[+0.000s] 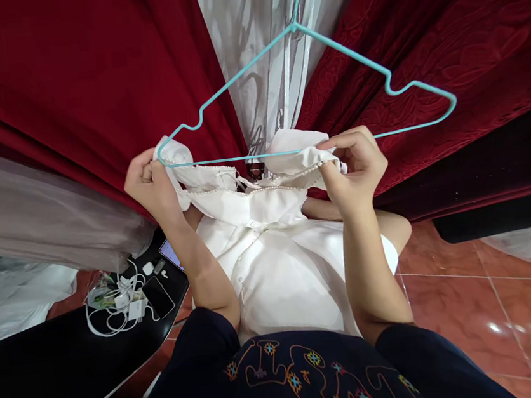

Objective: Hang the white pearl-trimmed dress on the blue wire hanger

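A white dress point(283, 273) with a bead-trimmed neckline and puffed sleeves lies across my lap, its bodice raised in front of me. My left hand point(151, 183) is closed on the dress's left shoulder, beside the left end of a light blue hanger point(245, 67). That end of the hanger lies at the left sleeve. My right hand point(355, 163) pinches the beaded edge at the other shoulder between thumb and fingers. The hanger's lower bar passes behind the right-hand fingers, and its right end sticks out beyond them. Its hook points up, toward the curtains.
Red curtains point(78, 67) and a sheer white curtain point(258, 46) hang in front. On the left, a black table point(49, 364) carries tangled white cables point(111, 319), a phone point(158, 296) and an earbud case point(148, 268). Reddish floor tiles point(455, 305) show on the right.
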Demonstrator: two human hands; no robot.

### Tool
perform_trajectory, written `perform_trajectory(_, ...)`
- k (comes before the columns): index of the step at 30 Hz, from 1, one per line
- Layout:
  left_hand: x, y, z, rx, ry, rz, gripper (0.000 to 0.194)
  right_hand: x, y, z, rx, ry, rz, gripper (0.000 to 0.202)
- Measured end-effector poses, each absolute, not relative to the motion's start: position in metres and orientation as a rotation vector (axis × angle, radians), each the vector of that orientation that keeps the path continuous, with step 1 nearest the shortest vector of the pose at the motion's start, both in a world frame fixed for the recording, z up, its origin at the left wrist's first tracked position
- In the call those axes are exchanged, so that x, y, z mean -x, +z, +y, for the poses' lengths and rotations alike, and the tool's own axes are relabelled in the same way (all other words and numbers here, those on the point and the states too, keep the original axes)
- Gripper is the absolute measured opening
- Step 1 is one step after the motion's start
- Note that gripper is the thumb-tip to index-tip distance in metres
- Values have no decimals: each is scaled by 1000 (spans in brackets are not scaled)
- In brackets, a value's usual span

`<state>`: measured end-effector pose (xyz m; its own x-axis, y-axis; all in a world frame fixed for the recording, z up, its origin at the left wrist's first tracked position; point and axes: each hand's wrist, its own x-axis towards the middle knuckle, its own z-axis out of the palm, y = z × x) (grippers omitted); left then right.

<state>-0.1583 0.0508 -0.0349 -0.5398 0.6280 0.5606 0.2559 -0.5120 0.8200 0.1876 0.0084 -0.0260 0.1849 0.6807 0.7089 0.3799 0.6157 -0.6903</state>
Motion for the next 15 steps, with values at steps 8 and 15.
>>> perform_trajectory(8,116,62,43,-1509,2096,1666,27,-189,-29,13,1024,241,-1424,20)
perform_trajectory(15,65,64,35,-1599,1924,1419,20,-188,-33,16,964,237,-1385,20)
